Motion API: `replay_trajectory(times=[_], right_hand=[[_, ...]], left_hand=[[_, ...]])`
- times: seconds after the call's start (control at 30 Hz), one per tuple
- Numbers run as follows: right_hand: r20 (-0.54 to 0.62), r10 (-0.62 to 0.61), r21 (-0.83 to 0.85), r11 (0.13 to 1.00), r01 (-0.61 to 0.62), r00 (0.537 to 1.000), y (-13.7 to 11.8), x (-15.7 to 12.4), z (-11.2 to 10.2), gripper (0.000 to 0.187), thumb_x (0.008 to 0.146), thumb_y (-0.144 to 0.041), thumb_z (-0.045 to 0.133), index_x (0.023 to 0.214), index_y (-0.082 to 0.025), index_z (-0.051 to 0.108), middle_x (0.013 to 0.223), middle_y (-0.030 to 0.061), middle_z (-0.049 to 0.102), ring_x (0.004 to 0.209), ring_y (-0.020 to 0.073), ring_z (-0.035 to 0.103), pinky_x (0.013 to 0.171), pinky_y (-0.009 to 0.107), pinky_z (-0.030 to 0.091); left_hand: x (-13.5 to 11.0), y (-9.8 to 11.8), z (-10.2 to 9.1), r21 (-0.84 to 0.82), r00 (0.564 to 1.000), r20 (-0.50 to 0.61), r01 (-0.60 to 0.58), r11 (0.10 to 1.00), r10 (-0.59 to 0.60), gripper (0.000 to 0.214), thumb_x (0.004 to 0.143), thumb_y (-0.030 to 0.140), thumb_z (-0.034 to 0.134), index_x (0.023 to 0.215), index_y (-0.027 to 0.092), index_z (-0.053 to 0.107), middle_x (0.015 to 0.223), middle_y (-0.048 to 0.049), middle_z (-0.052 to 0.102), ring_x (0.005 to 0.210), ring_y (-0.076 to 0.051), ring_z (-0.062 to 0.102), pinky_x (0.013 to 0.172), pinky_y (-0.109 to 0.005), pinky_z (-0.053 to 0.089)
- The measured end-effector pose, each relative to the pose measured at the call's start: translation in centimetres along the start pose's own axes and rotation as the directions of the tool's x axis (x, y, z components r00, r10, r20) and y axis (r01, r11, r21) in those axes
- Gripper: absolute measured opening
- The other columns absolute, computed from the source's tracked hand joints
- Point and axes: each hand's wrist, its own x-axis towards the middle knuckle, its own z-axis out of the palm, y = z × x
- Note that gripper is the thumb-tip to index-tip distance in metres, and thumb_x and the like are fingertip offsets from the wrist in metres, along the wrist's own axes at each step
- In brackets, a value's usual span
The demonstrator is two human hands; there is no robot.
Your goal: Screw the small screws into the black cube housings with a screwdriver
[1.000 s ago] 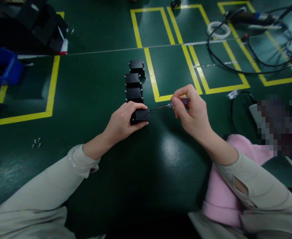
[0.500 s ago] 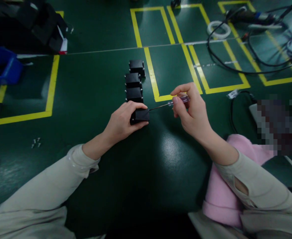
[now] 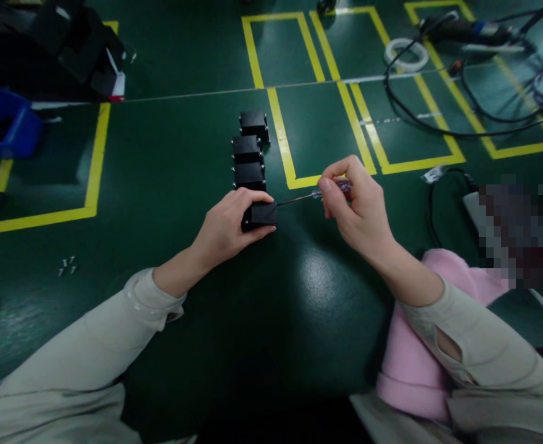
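Note:
On the green table, my left hand (image 3: pixel 229 221) grips a small black box (image 3: pixel 263 214) between thumb and fingers. My right hand (image 3: pixel 358 206) pinches the clear purplish handle of a screwdriver (image 3: pixel 294 199), whose thin shaft points left. The tip meets the right side of the held box near its far corner; what it sits on there is too small to make out. Just beyond my left fingers, several like black boxes (image 3: pixel 247 148) stand in a row, with small shiny screws at their sides.
Several loose screws (image 3: pixel 68 265) lie at left. A blue bin (image 3: pixel 5 123) and dark equipment (image 3: pixel 77 49) stand at the far left. At right are a white tape roll (image 3: pixel 406 55), a black cable (image 3: pixel 410 117), a pink cloth (image 3: pixel 414 364) under my forearm and a blurred-out object (image 3: pixel 521 228).
My right fingers have shifted slightly on the screwdriver handle, the index finger curling in closer to the thumb. The left hand and the black box stay essentially in place.

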Motion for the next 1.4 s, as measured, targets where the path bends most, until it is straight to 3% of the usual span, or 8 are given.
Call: replay_trajectory(times=[0.23, 0.47, 0.63, 0.87, 1.03, 1.27, 1.4], right_hand=[[0.009, 0.003, -0.009, 1.000, -0.003, 1.000, 0.00, 0.04, -0.02, 0.016, 0.102, -0.038, 0.051, 0.101, -0.023, 0.056, 0.077, -0.0028, 0.056, 0.067, 0.0119, 0.060, 0.061, 0.030, 0.047], [0.011, 0.010, -0.040, 0.999, -0.010, 1.000, -0.16, -0.03, -0.06, 0.018, 0.102, -0.037, 0.053, 0.089, -0.024, 0.054, 0.069, -0.0054, 0.053, 0.053, 0.0085, 0.050, 0.054, 0.028, 0.041], [0.003, -0.002, -0.025, 1.000, 0.002, 1.000, 0.09, -0.02, 0.02, 0.010, 0.101, -0.033, 0.053, 0.104, -0.023, 0.055, 0.076, -0.0045, 0.055, 0.059, 0.0096, 0.056, 0.058, 0.029, 0.044], [0.010, 0.009, -0.044, 0.999, -0.009, 1.000, -0.23, 0.00, -0.09, 0.021, 0.102, -0.040, 0.052, 0.089, -0.023, 0.054, 0.069, -0.0054, 0.054, 0.056, 0.0085, 0.052, 0.056, 0.028, 0.042], [-0.004, 0.005, -0.015, 1.000, -0.005, 1.000, -0.08, 0.06, 0.02, 0.022, 0.101, -0.046, 0.051, 0.100, -0.024, 0.056, 0.076, -0.0030, 0.056, 0.066, 0.0121, 0.059, 0.061, 0.030, 0.048], [0.009, 0.033, -0.037, 0.999, -0.033, 0.999, -0.29, -0.03, -0.10, 0.027, 0.102, -0.047, 0.052, 0.088, -0.024, 0.056, 0.069, -0.0042, 0.055, 0.055, 0.0095, 0.052, 0.055, 0.029, 0.043], [-0.002, 0.025, -0.012, 1.000, -0.025, 1.000, -0.15, 0.05, -0.03, 0.028, 0.101, -0.050, 0.051, 0.097, -0.024, 0.058, 0.079, -0.0019, 0.059, 0.064, 0.0112, 0.058, 0.058, 0.030, 0.046]], left_hand=[[0.02, 0.01, -0.05, 0.007, 1.000, 0.002, -0.004, 1.000, 0.004, 0.039, 0.090, 0.034, 0.071, 0.124, 0.019, 0.058, 0.120, -0.0071, 0.067, 0.109, -0.024, 0.063, 0.094, -0.036, 0.050], [0.04, 0.03, -0.08, -0.003, 1.000, -0.003, -0.004, 1.000, 0.004, 0.039, 0.091, 0.034, 0.071, 0.123, 0.018, 0.058, 0.119, -0.0070, 0.067, 0.109, -0.024, 0.063, 0.094, -0.036, 0.049], [0.04, -0.01, -0.02, 0.001, 1.000, -0.005, -0.013, 1.000, 0.013, 0.039, 0.091, 0.034, 0.071, 0.123, 0.018, 0.058, 0.119, -0.0074, 0.067, 0.108, -0.024, 0.063, 0.093, -0.036, 0.050], [0.06, 0.00, -0.08, 0.005, 1.000, 0.012, 0.013, 1.000, -0.013, 0.039, 0.091, 0.037, 0.069, 0.124, 0.020, 0.057, 0.121, -0.0071, 0.067, 0.110, -0.025, 0.063, 0.095, -0.037, 0.049], [0.10, 0.16, -0.11, 0.000, 0.999, 0.021, 0.027, 1.000, -0.027, 0.038, 0.091, 0.036, 0.069, 0.124, 0.020, 0.057, 0.121, -0.0076, 0.067, 0.110, -0.025, 0.063, 0.095, -0.038, 0.050], [0.08, 0.19, -0.19, -0.001, 0.999, 0.032, 0.044, 0.999, -0.044, 0.039, 0.091, 0.037, 0.069, 0.124, 0.021, 0.057, 0.122, -0.0077, 0.066, 0.111, -0.025, 0.063, 0.096, -0.039, 0.050], [0.08, 0.18, -0.17, -0.008, 1.000, 0.016, 0.017, 1.000, -0.017, 0.038, 0.091, 0.035, 0.069, 0.123, 0.019, 0.057, 0.121, -0.0075, 0.067, 0.109, -0.025, 0.063, 0.095, -0.037, 0.049]])
